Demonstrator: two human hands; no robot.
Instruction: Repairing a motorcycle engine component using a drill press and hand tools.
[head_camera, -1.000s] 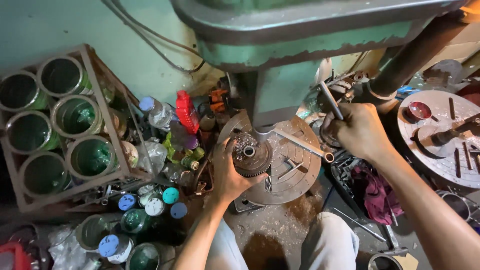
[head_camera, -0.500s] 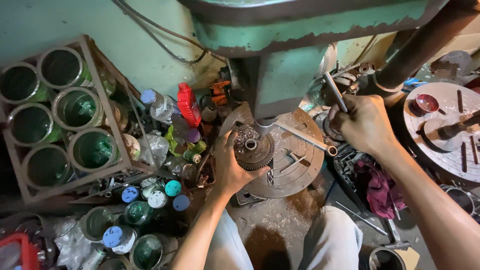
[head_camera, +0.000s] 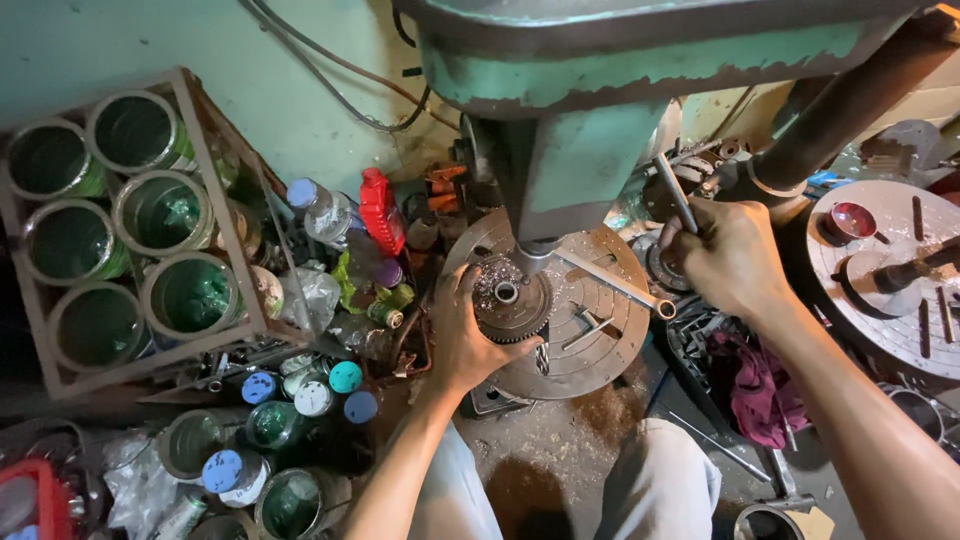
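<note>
My left hand (head_camera: 462, 335) grips the dark toothed metal gear (head_camera: 510, 298), fingers wrapped around its rim, pressing it flat on the round slotted steel drill table (head_camera: 590, 350), directly under the green drill press head (head_camera: 600, 60). To the table's right, my right hand (head_camera: 730, 255) is clenched around the slim steel feed lever (head_camera: 675, 192).

The round slotted drill-press table (head_camera: 585, 345) carries a toothed gear (head_camera: 508, 298) and a wrench (head_camera: 615, 285).
</note>
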